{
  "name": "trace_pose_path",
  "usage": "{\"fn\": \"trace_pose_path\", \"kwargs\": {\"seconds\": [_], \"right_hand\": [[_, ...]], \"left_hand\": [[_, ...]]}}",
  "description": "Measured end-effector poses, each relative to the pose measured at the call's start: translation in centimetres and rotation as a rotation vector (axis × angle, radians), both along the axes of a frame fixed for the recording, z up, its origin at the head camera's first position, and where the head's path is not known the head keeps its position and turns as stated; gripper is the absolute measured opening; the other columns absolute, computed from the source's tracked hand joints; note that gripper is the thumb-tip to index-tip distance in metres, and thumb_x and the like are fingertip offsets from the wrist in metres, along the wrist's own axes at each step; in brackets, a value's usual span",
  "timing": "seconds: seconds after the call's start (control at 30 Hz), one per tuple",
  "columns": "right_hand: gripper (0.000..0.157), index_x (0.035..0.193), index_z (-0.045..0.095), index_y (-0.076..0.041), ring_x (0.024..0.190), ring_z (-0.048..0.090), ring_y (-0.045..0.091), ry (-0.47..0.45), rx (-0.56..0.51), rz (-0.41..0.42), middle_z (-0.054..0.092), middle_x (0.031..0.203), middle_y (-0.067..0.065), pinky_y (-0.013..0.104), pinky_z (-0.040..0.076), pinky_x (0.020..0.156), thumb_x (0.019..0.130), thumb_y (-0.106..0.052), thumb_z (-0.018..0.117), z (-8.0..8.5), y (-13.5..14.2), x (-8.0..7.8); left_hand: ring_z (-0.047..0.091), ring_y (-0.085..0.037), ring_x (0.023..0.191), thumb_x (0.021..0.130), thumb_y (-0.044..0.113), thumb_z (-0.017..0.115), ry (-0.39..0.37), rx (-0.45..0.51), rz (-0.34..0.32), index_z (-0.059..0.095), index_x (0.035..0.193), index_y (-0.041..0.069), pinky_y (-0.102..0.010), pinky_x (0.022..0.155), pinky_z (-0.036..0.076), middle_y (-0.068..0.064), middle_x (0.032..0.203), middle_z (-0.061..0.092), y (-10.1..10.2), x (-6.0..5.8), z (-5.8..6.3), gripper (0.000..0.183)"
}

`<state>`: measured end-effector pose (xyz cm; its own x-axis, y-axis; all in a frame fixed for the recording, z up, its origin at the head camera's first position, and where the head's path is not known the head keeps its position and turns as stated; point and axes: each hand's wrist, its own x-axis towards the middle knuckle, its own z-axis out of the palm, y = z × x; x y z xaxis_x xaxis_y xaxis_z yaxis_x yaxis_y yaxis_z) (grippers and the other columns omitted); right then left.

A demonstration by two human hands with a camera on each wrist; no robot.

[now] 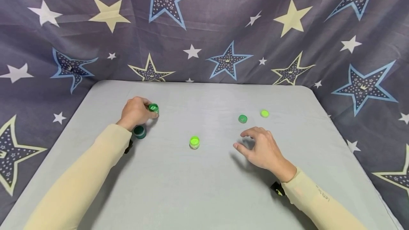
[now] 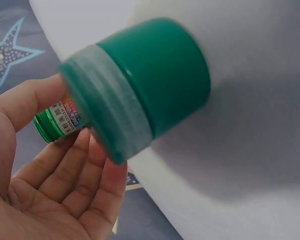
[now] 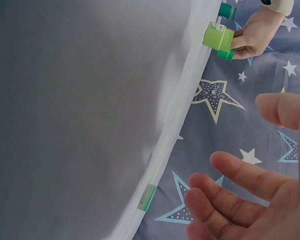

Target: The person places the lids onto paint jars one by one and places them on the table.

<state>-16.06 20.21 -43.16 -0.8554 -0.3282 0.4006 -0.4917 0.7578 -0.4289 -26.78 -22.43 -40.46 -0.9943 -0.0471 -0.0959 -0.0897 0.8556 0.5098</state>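
Note:
My left hand (image 1: 134, 111) pinches a small green paint jar (image 1: 154, 108) between thumb and fingers at the left back of the table. The jar has no lid on, and its printed label shows in the left wrist view. Just below that wrist stands a dark green jar (image 1: 139, 132), large and near in the left wrist view. A light green jar (image 1: 194, 142), also lidless, is upright near the middle. My right hand (image 1: 262, 148) hovers over the right side, thumb and fingers apart, holding nothing. Beyond its fingertips lies a green lid (image 1: 243, 119).
A yellow-green lid (image 1: 264, 113) lies farther right and back. Pale grey cloth covers the table (image 1: 198, 194). Dark curtains with stars (image 1: 191, 27) stand behind and at both sides of it. A small dark device (image 1: 278, 188) is strapped at my right wrist.

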Motion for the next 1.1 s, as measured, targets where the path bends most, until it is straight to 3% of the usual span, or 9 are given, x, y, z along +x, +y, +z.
{"fn": "trace_pose_path", "kwargs": {"seconds": [0.4, 0.87, 1.1], "right_hand": [[0.038, 0.102, 0.077, -0.003, 0.091, 0.068, 0.035, -0.039, -0.006, -0.042, 0.075, 0.103, 0.01, 0.049, 0.052, 0.081, 0.084, -0.036, 0.083, 0.1, 0.6, -1.3], [0.039, 0.101, 0.077, -0.001, 0.088, 0.069, 0.035, -0.015, 0.001, -0.062, 0.076, 0.1, 0.013, 0.049, 0.054, 0.077, 0.083, -0.035, 0.084, 0.1, 1.0, -2.8], [0.04, 0.103, 0.077, -0.002, 0.089, 0.069, 0.035, -0.018, 0.001, -0.071, 0.076, 0.102, 0.013, 0.049, 0.053, 0.078, 0.083, -0.036, 0.083, 0.2, 1.1, -3.6]], "left_hand": [[0.064, -0.028, 0.086, 0.084, 0.026, 0.085, 0.047, 0.049, -0.069, 0.074, 0.114, 0.002, -0.041, 0.074, 0.052, -0.011, 0.096, 0.072, 0.9, 1.9, 0.7, 0.04], [0.064, -0.027, 0.09, 0.083, 0.024, 0.085, 0.098, 0.061, -0.118, 0.075, 0.112, 0.007, -0.042, 0.078, 0.051, -0.008, 0.096, 0.073, 2.4, 4.0, 1.3, 0.035], [0.064, -0.024, 0.082, 0.082, 0.022, 0.086, 0.141, 0.072, -0.13, 0.077, 0.109, 0.009, -0.041, 0.077, 0.049, -0.006, 0.096, 0.073, 2.6, 4.6, 1.1, 0.032]]}}
